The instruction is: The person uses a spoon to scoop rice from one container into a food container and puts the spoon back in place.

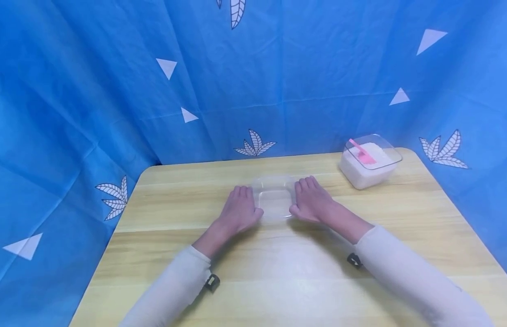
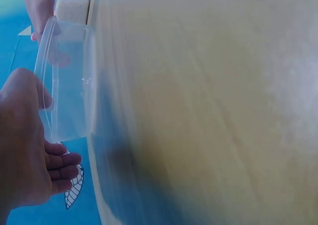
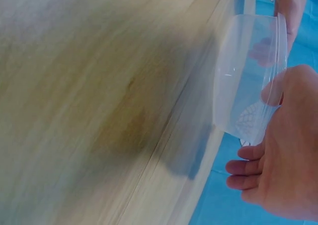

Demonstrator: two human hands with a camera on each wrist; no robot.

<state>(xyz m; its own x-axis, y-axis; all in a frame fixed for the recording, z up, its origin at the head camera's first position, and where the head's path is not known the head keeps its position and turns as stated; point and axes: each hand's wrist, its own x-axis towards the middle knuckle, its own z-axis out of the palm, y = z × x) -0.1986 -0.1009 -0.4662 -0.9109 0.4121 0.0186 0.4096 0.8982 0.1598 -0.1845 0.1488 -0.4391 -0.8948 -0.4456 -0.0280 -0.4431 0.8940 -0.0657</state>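
Note:
A clear, see-through plastic container (image 1: 275, 202) is held between both hands near the middle of the wooden table. My left hand (image 1: 240, 210) grips its left rim, thumb on the near side. On the opposite side, my right hand (image 1: 312, 200) grips the right rim in the same way. In the left wrist view the container (image 2: 74, 86) has a pale rim and smooth walls, with nothing visible in it. The right wrist view shows the thumb of the right hand (image 3: 290, 150) over the rim and the other fingers loosely bent below it.
At the back right corner stands a clear box (image 1: 365, 175) filled with a white substance, a pink scoop (image 1: 365, 155) lying in it. The wooden table (image 1: 278, 290) has rounded back corners. A blue patterned curtain (image 1: 257, 81) hangs behind and beside it.

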